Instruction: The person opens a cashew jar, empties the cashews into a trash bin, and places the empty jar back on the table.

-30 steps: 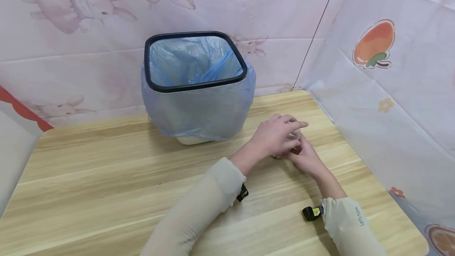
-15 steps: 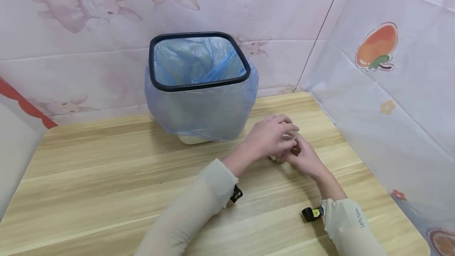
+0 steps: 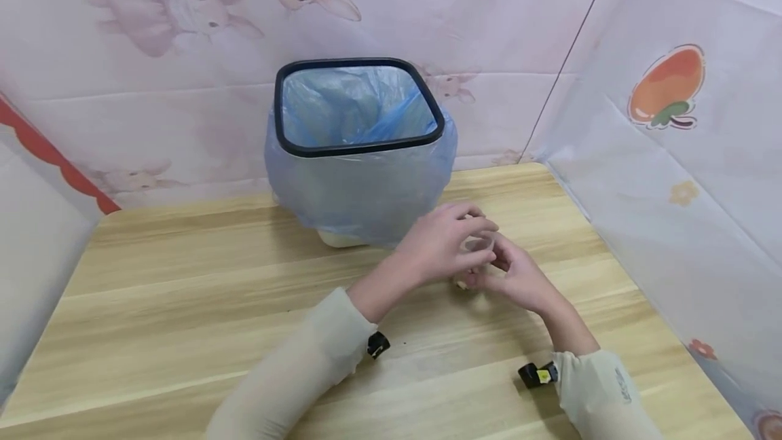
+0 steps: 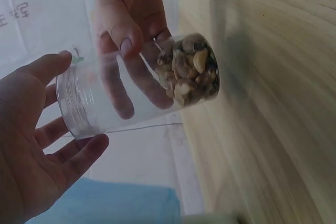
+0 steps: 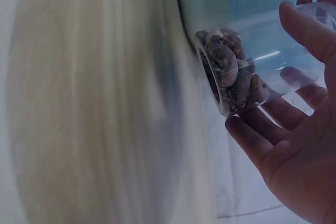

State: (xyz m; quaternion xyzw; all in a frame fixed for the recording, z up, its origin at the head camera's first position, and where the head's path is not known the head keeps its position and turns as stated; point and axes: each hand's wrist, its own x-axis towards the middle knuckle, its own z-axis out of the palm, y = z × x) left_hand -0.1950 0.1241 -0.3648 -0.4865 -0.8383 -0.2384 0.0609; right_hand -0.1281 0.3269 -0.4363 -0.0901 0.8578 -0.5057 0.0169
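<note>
A clear cylindrical jar (image 4: 131, 90) with brown nuts (image 4: 191, 72) at its bottom is held between both hands, tilted, just above the wooden table. My left hand (image 3: 436, 243) grips the jar's threaded top end, thumb and fingertips round its rim in the left wrist view. My right hand (image 3: 519, 280) curls its thumb and fingers round the jar's body. In the right wrist view the nuts (image 5: 236, 69) lie at the bottom end, beside the right fingertips (image 5: 236, 124). In the head view the hands hide most of the jar.
A bin with a black rim (image 3: 360, 149) and a blue bag liner stands at the back of the wooden table (image 3: 183, 290). Printed cloth walls rise behind the table and on the right. Black wrist cameras sit at both sleeves.
Both hands and the jar have moved a little left and toward the body. The jar's top shows more between the left fingers. The head view has shifted slightly.
</note>
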